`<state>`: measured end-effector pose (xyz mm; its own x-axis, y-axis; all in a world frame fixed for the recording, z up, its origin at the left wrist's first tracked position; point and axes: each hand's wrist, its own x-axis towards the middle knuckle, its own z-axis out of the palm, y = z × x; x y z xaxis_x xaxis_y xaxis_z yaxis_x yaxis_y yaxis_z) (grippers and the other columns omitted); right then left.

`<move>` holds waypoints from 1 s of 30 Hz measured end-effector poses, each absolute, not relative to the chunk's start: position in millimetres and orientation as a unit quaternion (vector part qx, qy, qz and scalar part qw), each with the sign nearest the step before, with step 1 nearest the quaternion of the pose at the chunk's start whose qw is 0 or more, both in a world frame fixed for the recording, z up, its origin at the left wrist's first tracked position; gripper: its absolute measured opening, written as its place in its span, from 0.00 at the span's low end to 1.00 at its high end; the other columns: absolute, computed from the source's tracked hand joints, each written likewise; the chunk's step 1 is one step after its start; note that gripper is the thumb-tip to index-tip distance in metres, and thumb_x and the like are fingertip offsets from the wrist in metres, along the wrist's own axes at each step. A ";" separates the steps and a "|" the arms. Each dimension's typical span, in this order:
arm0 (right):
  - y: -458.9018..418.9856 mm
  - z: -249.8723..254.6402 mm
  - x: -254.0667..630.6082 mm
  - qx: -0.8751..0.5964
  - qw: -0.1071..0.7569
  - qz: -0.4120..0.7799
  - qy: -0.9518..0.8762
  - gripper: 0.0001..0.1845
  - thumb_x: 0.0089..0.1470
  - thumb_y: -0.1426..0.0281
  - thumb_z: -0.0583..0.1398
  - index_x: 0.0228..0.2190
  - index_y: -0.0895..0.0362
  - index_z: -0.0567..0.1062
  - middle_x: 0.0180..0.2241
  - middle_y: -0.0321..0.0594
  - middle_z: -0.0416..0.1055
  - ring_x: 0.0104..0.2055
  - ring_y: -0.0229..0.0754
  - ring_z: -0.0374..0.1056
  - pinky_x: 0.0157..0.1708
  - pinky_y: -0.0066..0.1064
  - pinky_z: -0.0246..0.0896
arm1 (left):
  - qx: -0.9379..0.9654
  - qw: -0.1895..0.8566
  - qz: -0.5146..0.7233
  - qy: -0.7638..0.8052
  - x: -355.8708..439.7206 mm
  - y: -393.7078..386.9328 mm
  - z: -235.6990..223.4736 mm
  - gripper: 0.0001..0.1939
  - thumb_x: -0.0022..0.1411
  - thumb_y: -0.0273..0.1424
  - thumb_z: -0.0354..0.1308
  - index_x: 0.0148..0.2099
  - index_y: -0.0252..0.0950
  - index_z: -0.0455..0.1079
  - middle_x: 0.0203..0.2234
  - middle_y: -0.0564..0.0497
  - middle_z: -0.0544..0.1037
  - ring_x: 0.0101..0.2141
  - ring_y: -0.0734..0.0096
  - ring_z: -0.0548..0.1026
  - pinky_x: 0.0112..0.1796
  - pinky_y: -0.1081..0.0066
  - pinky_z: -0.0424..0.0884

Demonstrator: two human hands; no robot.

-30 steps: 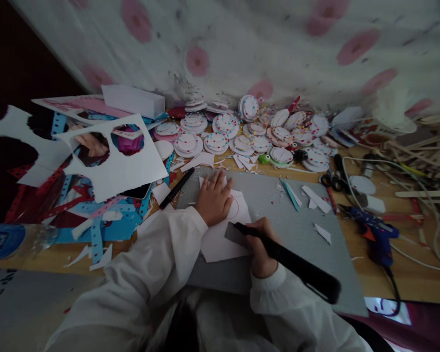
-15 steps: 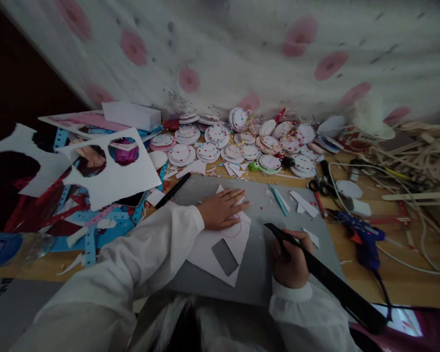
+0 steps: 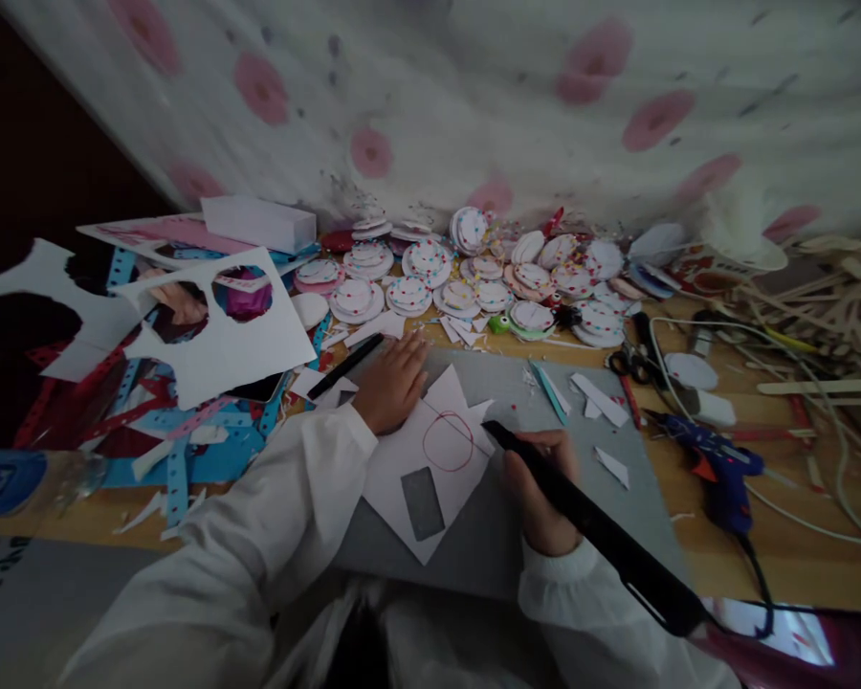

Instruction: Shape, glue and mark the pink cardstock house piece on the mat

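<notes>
The left hand (image 3: 391,383) lies flat, fingers together and pressed down, on the upper left corner of a white sheet of paper (image 3: 402,474); the sheet rests on a grey cutting mat (image 3: 609,498) near the front edge of the wooden table (image 3: 796,550). A red circle (image 3: 448,441) is drawn on the sheet, crossed by a thin line, and a grey rectangle (image 3: 423,502) shows lower down on it — whether that is a cut-out window or a piece laid on top cannot be told. The right hand (image 3: 545,493) is closed around a long black knife (image 3: 588,522), held like a pen; its tip sits at the right edge of the sheet, just beside the circle, though the blade itself is too small to make out.

The sheet looks thin, light and limp, so it would likely slide on the smooth mat and tear or crease if pulled by a corner; a flat palm pressing close to the circle, yet clear of the knife's path, seems the safest hold. The knife looks stiff and light; the grip low near the tip gives the most control.

Around the mat: a black pen (image 3: 345,366) just beside the left hand; paper scraps (image 3: 597,399); scissors (image 3: 628,362); a blue glue gun (image 3: 717,469) to the right; a heap of dotted paper discs (image 3: 474,277) along the wall; a white sheet with round holes (image 3: 222,330) to the left.
</notes>
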<state>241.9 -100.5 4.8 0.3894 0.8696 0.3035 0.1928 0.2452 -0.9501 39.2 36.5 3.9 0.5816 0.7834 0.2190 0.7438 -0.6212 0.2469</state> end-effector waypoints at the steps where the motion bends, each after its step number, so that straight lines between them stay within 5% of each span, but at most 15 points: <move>1: -94.9 10.2 237.4 -0.543 0.613 0.268 -0.508 0.08 0.49 0.71 0.63 0.33 0.54 0.70 0.25 0.32 0.68 0.23 0.35 0.61 0.22 0.27 0.54 | 0.888 0.053 0.144 0.433 37.5 36.1 0.7 0.26 0.70 0.33 0.39 0.66 0.26 0.54 0.66 0.37 0.56 0.67 0.61 0.49 0.64 0.55 0.48; 9: -58.7 22.0 207.5 -0.538 0.559 0.307 -0.551 0.07 0.51 0.69 0.62 0.33 0.54 0.68 0.25 0.31 0.64 0.25 0.36 0.58 0.25 0.29 0.53 | 0.865 -0.004 0.128 0.486 34.2 48.3 -0.2 0.25 0.67 0.30 0.42 0.64 0.32 0.61 0.64 0.42 0.60 0.65 0.59 0.53 0.63 0.51 0.45; 19: -48.2 8.0 197.7 -0.562 0.561 0.376 -0.479 0.09 0.50 0.66 0.62 0.33 0.54 0.67 0.23 0.29 0.64 0.22 0.34 0.57 0.23 0.27 0.51 | 0.799 -0.018 0.134 0.586 33.6 59.6 4.8 0.28 0.64 0.21 0.38 0.66 0.28 0.55 0.65 0.38 0.56 0.66 0.57 0.51 0.63 0.49 0.43; 30: -43.7 7.6 176.5 -0.586 0.460 0.349 -0.568 0.05 0.49 0.70 0.59 0.30 0.54 0.65 0.25 0.31 0.63 0.27 0.38 0.59 0.29 0.30 0.54 | 0.819 0.016 0.136 0.557 34.2 50.0 -6.9 0.26 0.69 0.34 0.40 0.66 0.33 0.56 0.66 0.44 0.57 0.66 0.58 0.51 0.64 0.52 0.42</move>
